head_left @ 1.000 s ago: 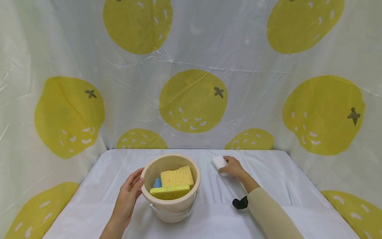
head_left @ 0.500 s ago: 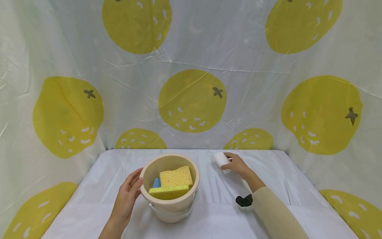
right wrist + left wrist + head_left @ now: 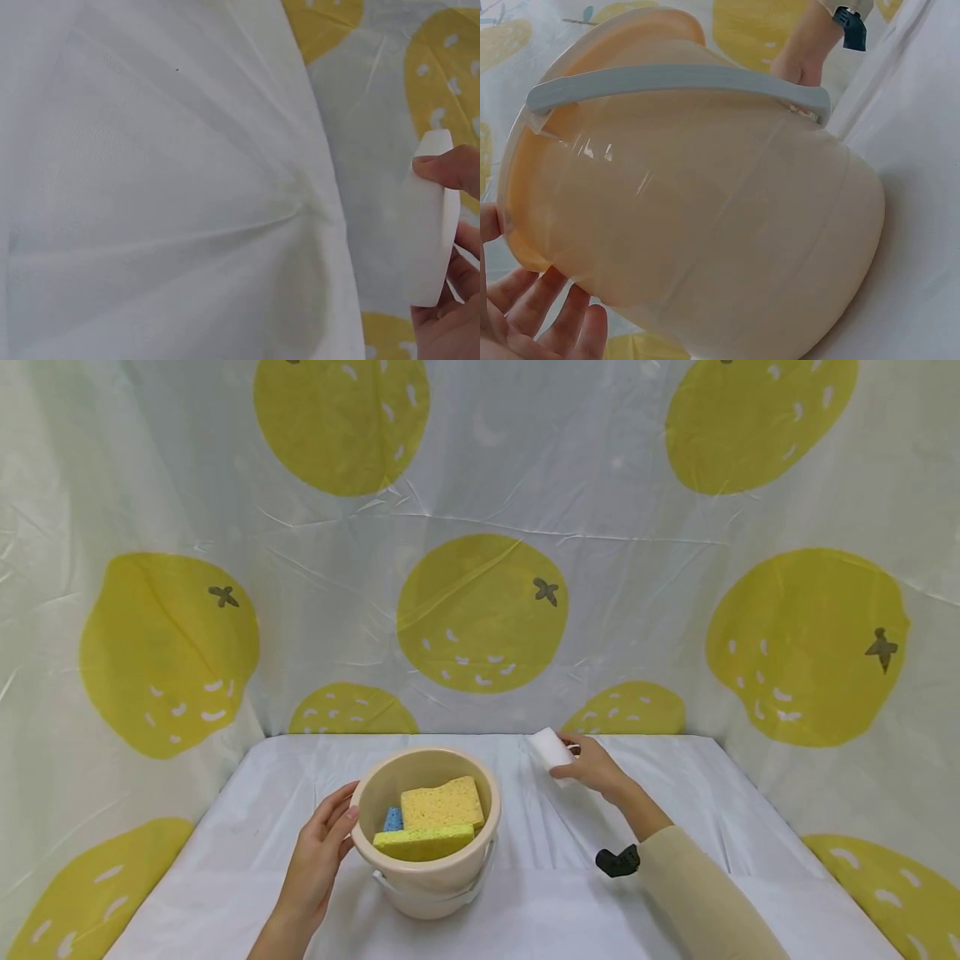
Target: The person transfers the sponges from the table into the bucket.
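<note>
A cream bucket [image 3: 427, 893] with a pale grey handle [image 3: 682, 79] stands upright in the head view. Inside it are a pale yellow sponge [image 3: 442, 804], a brighter yellow sponge [image 3: 423, 842] and part of a blue one [image 3: 393, 819]. My left hand [image 3: 318, 852] holds the bucket's left rim, thumb at the edge and fingers against the outer wall [image 3: 562, 307]. To the right of the bucket, my right hand [image 3: 596, 768] pinches a white sponge-like block [image 3: 551, 752] between thumb and fingers. The block is tilted and raised above the table, as the right wrist view [image 3: 431, 225] shows.
White, creased cloth covers the table [image 3: 540, 902]. A lemon-print curtain [image 3: 480, 485] hangs at the back and both sides. A dark wrist-worn piece [image 3: 618, 861] sticks out by the right sleeve [image 3: 697, 885].
My right hand has lifted the white block off the table, upward and slightly away from me. The left hand and the bucket have stayed in place.
</note>
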### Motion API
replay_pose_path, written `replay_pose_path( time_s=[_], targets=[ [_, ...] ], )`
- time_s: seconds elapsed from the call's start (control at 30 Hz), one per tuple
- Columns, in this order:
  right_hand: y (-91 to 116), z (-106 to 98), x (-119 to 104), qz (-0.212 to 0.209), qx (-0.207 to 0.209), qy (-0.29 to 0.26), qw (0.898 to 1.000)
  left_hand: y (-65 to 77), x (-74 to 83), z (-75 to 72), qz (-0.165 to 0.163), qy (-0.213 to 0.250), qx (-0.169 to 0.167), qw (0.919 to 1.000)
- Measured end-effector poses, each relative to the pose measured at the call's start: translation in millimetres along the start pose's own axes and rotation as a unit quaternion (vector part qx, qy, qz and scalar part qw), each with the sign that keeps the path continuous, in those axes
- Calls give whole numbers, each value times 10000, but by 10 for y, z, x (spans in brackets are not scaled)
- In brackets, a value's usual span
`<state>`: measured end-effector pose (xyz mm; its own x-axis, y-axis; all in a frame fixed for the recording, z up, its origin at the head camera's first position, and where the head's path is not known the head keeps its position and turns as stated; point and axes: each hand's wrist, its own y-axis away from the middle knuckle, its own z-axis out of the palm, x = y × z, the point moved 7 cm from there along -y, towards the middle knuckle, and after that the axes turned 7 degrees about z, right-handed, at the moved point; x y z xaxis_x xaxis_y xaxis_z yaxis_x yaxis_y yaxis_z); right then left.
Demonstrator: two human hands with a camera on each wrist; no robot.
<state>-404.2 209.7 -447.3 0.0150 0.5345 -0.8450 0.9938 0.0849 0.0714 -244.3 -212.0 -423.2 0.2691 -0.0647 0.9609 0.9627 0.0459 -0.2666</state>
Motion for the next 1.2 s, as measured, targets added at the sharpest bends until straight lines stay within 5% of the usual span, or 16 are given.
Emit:
replay_pose_path(
  time_s=[0.93, 1.2],
  targets=[
    [116, 74, -869, -1080, -385, 411, 9926, 6, -29, 3, -225, -22, 91, 9997],
    [278, 178, -1268, -1731, -582, 772, 9801, 3, -28, -5, -98, 1, 52, 9999]
  ],
)
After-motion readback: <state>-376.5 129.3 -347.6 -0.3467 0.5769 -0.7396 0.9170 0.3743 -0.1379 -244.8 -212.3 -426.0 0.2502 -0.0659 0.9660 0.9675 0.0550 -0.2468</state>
